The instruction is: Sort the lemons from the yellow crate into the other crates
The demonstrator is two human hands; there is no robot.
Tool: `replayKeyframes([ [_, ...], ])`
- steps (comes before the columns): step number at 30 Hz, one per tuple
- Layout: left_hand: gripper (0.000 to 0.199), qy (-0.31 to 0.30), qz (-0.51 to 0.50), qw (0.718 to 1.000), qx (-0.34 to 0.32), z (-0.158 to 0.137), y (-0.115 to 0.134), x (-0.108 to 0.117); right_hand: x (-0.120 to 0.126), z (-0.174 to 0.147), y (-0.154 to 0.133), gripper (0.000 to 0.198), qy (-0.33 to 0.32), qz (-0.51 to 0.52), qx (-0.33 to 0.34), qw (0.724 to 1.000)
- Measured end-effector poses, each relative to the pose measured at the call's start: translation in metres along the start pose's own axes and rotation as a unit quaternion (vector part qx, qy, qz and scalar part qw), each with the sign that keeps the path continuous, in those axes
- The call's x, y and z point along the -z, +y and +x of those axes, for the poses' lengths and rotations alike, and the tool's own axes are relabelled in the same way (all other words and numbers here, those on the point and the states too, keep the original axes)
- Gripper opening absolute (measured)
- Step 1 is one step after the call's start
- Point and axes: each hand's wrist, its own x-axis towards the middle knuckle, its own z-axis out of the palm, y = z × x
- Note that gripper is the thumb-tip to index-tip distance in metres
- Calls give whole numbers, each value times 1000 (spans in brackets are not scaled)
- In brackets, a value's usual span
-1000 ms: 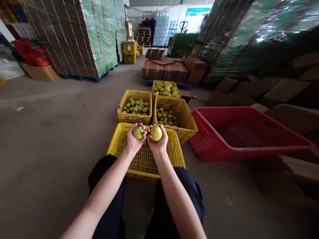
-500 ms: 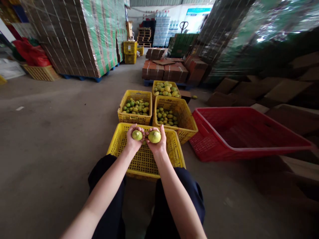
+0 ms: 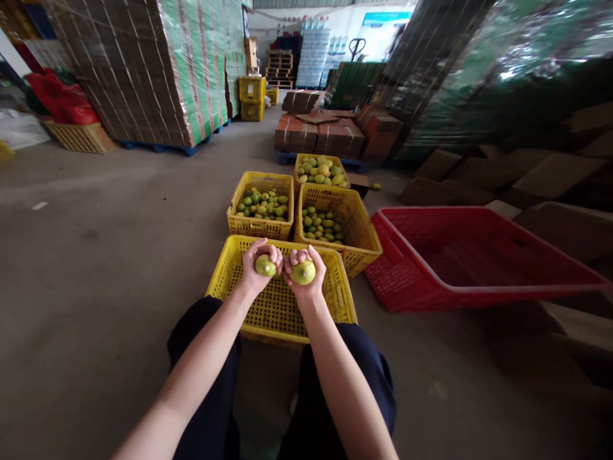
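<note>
Two yellow-green lemons are held side by side over the nearest yellow crate (image 3: 345,300). My left hand (image 3: 249,271) is closed around the smaller lemon (image 3: 265,266), its fingers curled over the far side. The larger lemon (image 3: 303,273) rests in my right hand (image 3: 312,291), with the fingers bent over its top and the thumb along the right. My fingertips almost meet between the two fruits. Below them shows the perforated floor of the crate, partly hidden by my hands and forearms.
Beyond the near crate stand a left crate (image 3: 235,225), a right crate (image 3: 368,246) and a back crate (image 3: 299,160), all holding lemons. A large red crate (image 3: 397,281) lies right, by cardboard pieces (image 3: 560,179). Wrapped pallet stacks (image 3: 143,83) rise behind.
My fingers have curled further over both lemons, and the right hand has tilted and shifted slightly right and down. The camera view has moved a little.
</note>
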Motion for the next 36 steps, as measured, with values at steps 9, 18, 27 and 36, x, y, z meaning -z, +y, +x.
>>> replayKeyframes([
  [9, 31, 171, -195, 966, 19, 10, -10, 4, -2, 7, 7, 19, 154, 110, -21, 982],
  [18, 20, 176, -276, 945, -17, 15, -11, 4, 1, 13, 9, 19, 182, 144, 19, 972],
  [27, 22, 127, -208, 969, -37, 14, -7, 13, 3, 12, 6, 18, 204, 152, 16, 967],
  [36, 24, 149, -143, 977, -51, 8, -4, 5, 2, 9, 5, 17, 188, 143, 4, 972],
])
